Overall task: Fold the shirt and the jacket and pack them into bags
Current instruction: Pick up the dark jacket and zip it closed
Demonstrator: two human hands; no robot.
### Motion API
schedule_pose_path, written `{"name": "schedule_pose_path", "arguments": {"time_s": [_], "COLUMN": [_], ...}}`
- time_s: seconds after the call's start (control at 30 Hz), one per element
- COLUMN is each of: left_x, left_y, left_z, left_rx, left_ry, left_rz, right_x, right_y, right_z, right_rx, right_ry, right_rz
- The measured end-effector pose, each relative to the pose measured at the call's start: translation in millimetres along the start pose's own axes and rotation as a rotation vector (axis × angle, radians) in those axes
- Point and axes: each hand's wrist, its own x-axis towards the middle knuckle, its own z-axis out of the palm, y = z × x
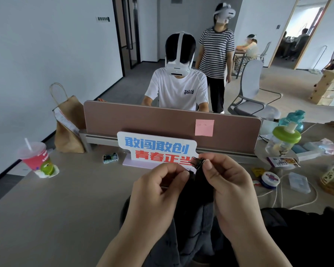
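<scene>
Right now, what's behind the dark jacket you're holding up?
A white sign with blue and red letters stands behind the dark jacket. The left hand and right hand, pinching the jacket's top, cover the sign's lower right corner, so its last red letters are hidden.
</scene>
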Motion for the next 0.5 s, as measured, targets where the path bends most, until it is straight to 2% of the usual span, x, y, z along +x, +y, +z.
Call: {"name": "schedule_pose_path", "arguments": {"time_s": [0.23,0.4,0.5], "left_x": [0.7,1.1,1.9], "left_y": [-1.2,-0.5,-0.5], "left_z": [-1.3,-2.1,-2.1], "left_rx": [-0.020,-0.042,-0.046], "left_ry": [-0.001,-0.005,-0.012], "left_rz": [-0.004,-0.011,-0.013], "right_x": [-2.0,-4.0,-4.4], "right_y": [1.0,-2.6,-5.5], "right_z": [-0.1,0.1,0.7], "right_rx": [0.009,-0.148,-0.321], "right_ry": [-0.069,-0.061,-0.054], "right_rz": [-0.006,-0.062,-0.146]}}
